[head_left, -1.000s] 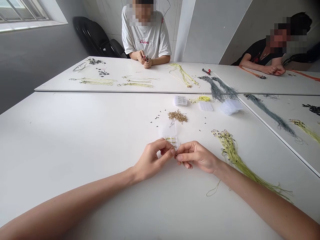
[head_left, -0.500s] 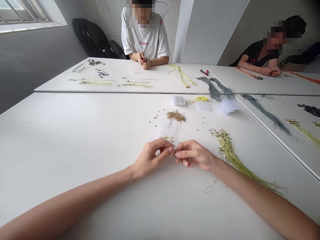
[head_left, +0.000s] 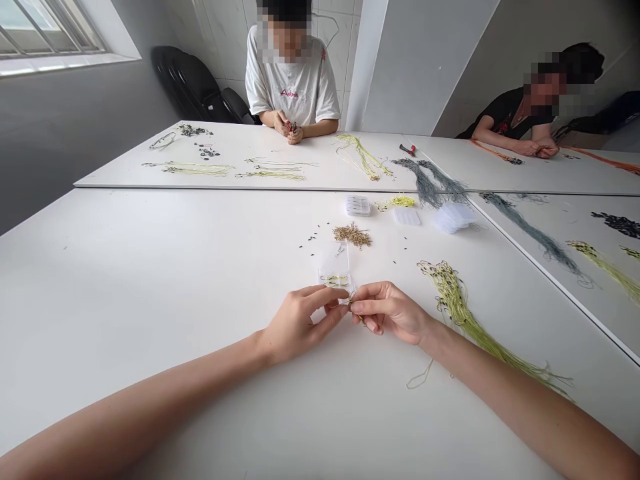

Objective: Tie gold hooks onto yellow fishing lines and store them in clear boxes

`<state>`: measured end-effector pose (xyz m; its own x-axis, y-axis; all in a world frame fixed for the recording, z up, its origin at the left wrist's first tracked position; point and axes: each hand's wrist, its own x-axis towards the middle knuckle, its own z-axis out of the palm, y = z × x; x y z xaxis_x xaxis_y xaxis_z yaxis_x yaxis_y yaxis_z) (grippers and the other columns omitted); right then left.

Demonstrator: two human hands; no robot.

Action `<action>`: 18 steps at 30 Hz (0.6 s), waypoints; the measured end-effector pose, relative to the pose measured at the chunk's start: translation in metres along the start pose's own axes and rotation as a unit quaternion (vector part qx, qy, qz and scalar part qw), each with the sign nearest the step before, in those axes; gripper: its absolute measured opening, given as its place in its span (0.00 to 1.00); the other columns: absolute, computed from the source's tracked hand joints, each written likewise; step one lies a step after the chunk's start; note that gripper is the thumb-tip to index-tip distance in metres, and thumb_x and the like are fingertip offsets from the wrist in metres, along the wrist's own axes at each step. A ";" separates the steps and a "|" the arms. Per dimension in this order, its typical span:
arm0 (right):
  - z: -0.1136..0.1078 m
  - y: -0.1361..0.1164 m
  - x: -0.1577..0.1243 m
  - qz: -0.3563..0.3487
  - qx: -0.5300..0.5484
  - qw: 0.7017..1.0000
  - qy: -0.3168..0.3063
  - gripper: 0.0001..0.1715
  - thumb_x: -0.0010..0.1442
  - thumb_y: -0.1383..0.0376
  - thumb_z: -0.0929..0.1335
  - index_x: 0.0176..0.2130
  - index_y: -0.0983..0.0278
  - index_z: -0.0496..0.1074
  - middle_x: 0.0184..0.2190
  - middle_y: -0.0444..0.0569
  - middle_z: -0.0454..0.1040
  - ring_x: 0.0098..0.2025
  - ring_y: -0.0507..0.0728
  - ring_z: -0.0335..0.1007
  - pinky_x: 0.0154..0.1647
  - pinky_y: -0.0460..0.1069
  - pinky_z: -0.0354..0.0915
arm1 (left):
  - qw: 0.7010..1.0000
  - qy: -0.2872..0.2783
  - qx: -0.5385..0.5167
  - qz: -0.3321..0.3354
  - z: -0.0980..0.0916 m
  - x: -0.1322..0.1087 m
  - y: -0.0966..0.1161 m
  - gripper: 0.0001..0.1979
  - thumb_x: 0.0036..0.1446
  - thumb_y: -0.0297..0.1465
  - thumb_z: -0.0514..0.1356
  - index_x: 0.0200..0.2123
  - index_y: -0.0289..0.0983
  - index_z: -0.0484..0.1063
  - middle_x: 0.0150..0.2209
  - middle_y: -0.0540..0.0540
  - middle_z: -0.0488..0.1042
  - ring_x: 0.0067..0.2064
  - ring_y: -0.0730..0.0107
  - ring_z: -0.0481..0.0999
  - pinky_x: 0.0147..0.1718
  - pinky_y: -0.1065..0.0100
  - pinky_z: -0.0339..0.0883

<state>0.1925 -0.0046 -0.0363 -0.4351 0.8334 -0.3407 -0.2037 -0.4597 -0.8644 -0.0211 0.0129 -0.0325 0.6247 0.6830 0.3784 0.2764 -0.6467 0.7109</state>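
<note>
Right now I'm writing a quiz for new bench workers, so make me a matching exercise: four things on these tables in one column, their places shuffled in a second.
Things
1. heap of brass parts
2. thick yellow-green cord bundle
3. forked grey cord bundle
4. red-handled tool

Places
A. on the far table, towards its right end
B. just right of the right hand
C. across the seam between the near and far tables
D. beyond the clear container, mid-table

Pairs: 1-D, 2-B, 3-C, 4-A
</note>
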 end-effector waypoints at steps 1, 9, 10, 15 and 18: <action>0.000 0.000 0.000 0.001 0.001 1.000 0.002 0.09 0.49 0.64 0.76 0.30 0.66 0.76 0.23 0.47 0.77 0.18 0.46 0.64 0.16 0.42 0.56 | 1.000 0.001 0.009 0.010 0.000 -0.001 -0.001 0.10 0.64 0.29 0.57 0.47 0.36 0.72 0.34 0.47 0.77 0.34 0.74 0.73 0.35 0.71 0.67; 0.002 0.002 0.001 -0.016 -0.021 1.000 0.004 0.10 0.49 0.64 0.76 0.30 0.66 0.77 0.23 0.47 0.77 0.18 0.47 0.64 0.17 0.43 0.58 | 0.999 -0.002 0.051 0.013 -0.003 0.001 -0.005 0.10 0.65 0.29 0.54 0.42 0.37 0.76 0.32 0.45 0.74 0.32 0.71 0.70 0.33 0.68 0.66; 0.002 0.003 0.000 -0.019 -0.023 1.000 0.004 0.10 0.49 0.64 0.76 0.30 0.66 0.77 0.23 0.47 0.77 0.18 0.47 0.64 0.17 0.43 0.58 | 0.998 0.001 0.066 0.012 -0.003 0.002 -0.004 0.10 0.64 0.30 0.55 0.41 0.38 0.77 0.32 0.44 0.73 0.33 0.70 0.70 0.34 0.67 0.66; 0.003 0.003 0.000 -0.022 -0.025 0.999 0.004 0.08 0.50 0.64 0.76 0.30 0.65 0.76 0.24 0.47 0.77 0.18 0.47 0.64 0.18 0.44 0.58 | 0.993 -0.016 0.119 0.004 -0.005 0.005 -0.002 0.10 0.62 0.29 0.57 0.36 0.41 0.79 0.36 0.43 0.71 0.36 0.67 0.66 0.35 0.65 0.65; 0.003 0.002 0.000 -0.018 -0.030 0.999 0.008 0.08 0.49 0.63 0.76 0.30 0.65 0.77 0.24 0.46 0.77 0.18 0.47 0.63 0.18 0.44 0.57 | 0.996 -0.015 0.089 0.003 -0.006 0.006 0.001 0.10 0.61 0.28 0.57 0.40 0.40 0.78 0.36 0.43 0.71 0.37 0.67 0.67 0.36 0.65 0.67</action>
<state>0.1898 -0.0069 -0.0370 -0.4148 0.8536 -0.3151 -0.1660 -0.4114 -0.8962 -0.0220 0.0187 -0.0260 0.6476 0.6704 0.3622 0.3966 -0.7024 0.5910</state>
